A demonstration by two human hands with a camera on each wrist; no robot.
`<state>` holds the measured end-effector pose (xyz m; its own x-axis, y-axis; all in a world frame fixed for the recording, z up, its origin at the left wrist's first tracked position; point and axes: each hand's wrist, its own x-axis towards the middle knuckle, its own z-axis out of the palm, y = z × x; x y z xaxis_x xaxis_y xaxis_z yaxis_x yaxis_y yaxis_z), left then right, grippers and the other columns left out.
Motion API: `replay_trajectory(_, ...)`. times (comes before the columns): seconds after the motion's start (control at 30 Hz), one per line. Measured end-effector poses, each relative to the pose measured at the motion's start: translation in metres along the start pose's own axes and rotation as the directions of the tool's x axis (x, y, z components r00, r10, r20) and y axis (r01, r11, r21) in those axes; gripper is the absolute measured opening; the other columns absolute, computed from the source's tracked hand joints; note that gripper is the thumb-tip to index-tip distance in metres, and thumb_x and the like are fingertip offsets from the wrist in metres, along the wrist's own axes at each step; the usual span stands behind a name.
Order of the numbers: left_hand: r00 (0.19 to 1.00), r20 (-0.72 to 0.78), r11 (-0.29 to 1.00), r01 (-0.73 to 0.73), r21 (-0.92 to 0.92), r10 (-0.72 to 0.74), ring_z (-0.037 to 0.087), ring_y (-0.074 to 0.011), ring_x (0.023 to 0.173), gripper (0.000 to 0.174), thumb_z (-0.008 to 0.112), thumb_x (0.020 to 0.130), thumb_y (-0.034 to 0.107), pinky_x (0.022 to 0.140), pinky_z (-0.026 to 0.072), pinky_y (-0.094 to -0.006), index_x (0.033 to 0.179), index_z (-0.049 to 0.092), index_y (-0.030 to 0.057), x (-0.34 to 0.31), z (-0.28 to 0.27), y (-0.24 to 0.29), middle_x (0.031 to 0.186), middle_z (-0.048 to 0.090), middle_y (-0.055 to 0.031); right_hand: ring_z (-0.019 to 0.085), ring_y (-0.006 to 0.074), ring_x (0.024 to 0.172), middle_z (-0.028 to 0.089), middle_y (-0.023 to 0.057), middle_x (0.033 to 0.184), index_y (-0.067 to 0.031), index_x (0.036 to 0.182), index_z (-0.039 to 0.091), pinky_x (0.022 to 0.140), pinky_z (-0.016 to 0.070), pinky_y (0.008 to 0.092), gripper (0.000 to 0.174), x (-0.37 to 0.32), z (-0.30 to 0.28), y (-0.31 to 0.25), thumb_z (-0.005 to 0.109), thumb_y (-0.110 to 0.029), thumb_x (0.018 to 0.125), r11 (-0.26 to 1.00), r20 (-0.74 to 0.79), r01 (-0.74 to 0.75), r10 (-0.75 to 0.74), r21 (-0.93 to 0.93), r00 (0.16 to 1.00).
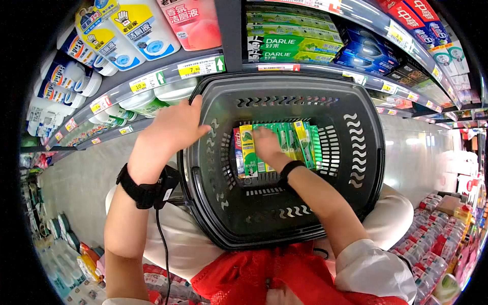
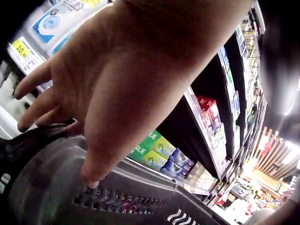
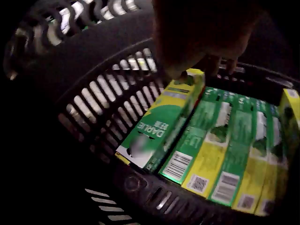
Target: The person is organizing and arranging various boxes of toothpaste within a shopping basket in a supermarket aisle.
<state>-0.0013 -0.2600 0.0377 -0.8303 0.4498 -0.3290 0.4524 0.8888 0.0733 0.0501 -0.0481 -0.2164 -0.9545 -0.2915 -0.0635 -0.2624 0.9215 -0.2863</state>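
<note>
My left hand (image 1: 175, 124) is at the left rim of a black plastic shopping basket (image 1: 284, 86). Its spread fingers lie over the outer side, and the thumb (image 2: 91, 176) points down inside. Deep in the basket, my right hand (image 1: 268, 146) is at a green-and-yellow Darlie toothpaste box (image 3: 161, 117). The thumb overlaps the box's far end, with the fingers curled down just beyond it. This box stands at a slant, slightly apart from a row of similar toothpaste boxes (image 3: 222, 145). A red-and-blue box (image 1: 237, 145) shows at the basket's left end.
Ahead, a shelf holds stacked Darlie boxes (image 1: 300, 43) and dark blue boxes (image 1: 363, 51). Cleaner bottles (image 1: 147, 30) stand on the left shelf above price tags (image 1: 198, 68). Packs of bottles (image 1: 432, 244) lie to the right. The basket sits between the person's legs (image 1: 396, 208).
</note>
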Motion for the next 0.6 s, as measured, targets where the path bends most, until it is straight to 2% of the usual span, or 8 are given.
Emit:
replay_trajectory(0.1,0.993,0.09,0.997,0.068,0.028,-0.07,0.053,-0.0413,0.094,0.064,0.06,0.078,0.027,0.08,0.0441,-0.0429,0.126,0.033,-0.0038,0.006,-0.006,0.012,0.111,0.049,-0.0299,0.05,0.0279,0.102,0.055,0.0143,0.101,-0.004,0.095,0.06,0.086,0.0415,0.0425,0.023,0.01,0.021,-0.032,0.05,-0.008,0.075,0.984,0.181,0.175,-0.178,0.034,0.967)
replay_trajectory(0.17,0.997,0.068,0.999,0.046,-0.017,-0.045,0.053,-0.0415,0.093,0.064,0.061,0.078,0.027,0.08,0.0442,-0.0428,0.127,0.032,-0.0039,0.002,-0.007,0.009,0.11,0.049,-0.0298,0.047,0.0254,0.106,0.057,0.0108,0.103,-0.0073,0.095,0.063,0.094,0.0336,0.0473,0.024,0.01,0.028,-0.042,0.051,-0.012,0.075,0.886,0.321,0.443,-0.383,-0.139,0.866)
replay_trajectory(0.2,0.999,0.04,0.998,0.025,-0.064,-0.023,0.053,-0.0416,0.093,0.065,0.061,0.078,0.027,0.08,0.0442,-0.0426,0.127,0.032,-0.0039,0.001,-0.008,0.008,0.109,0.049,-0.0298,0.046,0.0242,0.108,0.057,0.0085,0.105,-0.0085,0.094,0.065,0.098,0.0266,0.0509,0.024,0.012,0.025,-0.039,0.051,-0.014,0.075,0.796,0.469,0.54,-0.379,-0.274,0.798)
replay_trajectory(0.23,0.998,0.05,0.997,0.036,-0.067,-0.033,0.053,-0.0416,0.093,0.065,0.061,0.078,0.027,0.08,0.0442,-0.0426,0.127,0.032,-0.0039,0.002,-0.009,0.01,0.109,0.049,-0.0298,0.046,0.0242,0.108,0.057,0.0085,0.105,-0.0085,0.094,0.065,0.098,0.0266,0.0509,0.024,0.013,0.022,-0.034,0.051,-0.014,0.075,0.794,0.474,0.549,-0.389,-0.263,0.79)
replay_trajectory(0.33,0.999,-0.01,0.998,0.044,-0.036,-0.045,0.054,-0.0417,0.091,0.064,0.061,0.077,0.026,0.08,0.0445,-0.0429,0.126,0.034,-0.0037,0.004,-0.005,0.021,0.106,0.051,-0.0286,0.049,0.0246,0.102,0.061,0.0067,0.093,-0.0098,0.088,0.067,0.095,0.0297,0.0489,0.02,0.01,0.019,-0.005,0.051,-0.015,0.076,0.783,0.468,0.495,-0.301,-0.376,0.831)
replay_trajectory(0.4,0.998,0.003,0.997,0.07,-0.036,-0.07,0.054,-0.0416,0.09,0.064,0.062,0.077,0.026,0.079,0.0446,-0.0432,0.126,0.034,-0.0039,0.008,-0.004,0.029,0.105,0.051,-0.0287,0.051,0.0232,0.097,0.062,0.0044,0.091,-0.0115,0.087,0.066,0.087,0.0334,0.0475,0.019,0.007,0.016,0.028,0.053,-0.016,0.074,0.834,0.47,0.322,-0.087,-0.448,0.878)
replay_trajectory(0.5,0.995,0.002,0.995,0.098,-0.027,-0.098,0.054,-0.0416,0.09,0.064,0.062,0.076,0.026,0.079,0.0447,-0.0437,0.125,0.035,-0.0045,0.013,-0.007,0.044,0.104,0.051,-0.0289,0.051,0.0255,0.098,0.063,0.0049,0.093,-0.0118,0.093,0.065,0.093,0.0287,0.0475,0.019,-0.008,-0.002,0.079,0.055,-0.016,0.078,0.851,0.473,0.138,0.141,-0.507,0.87)
replay_trajectory(0.6,0.993,-0.012,0.993,0.115,-0.038,-0.115,0.054,-0.0417,0.09,0.062,0.062,0.075,0.024,0.079,0.0446,-0.0439,0.124,0.036,-0.0042,0.017,-0.006,0.056,0.103,0.052,-0.0287,0.056,0.0265,0.094,0.063,0.0102,0.092,-0.0095,0.092,0.064,0.089,0.037,0.044,0.019,-0.014,-0.008,0.097,0.057,-0.02,0.077,0.863,0.38,0.061,0.156,-0.502,0.912)
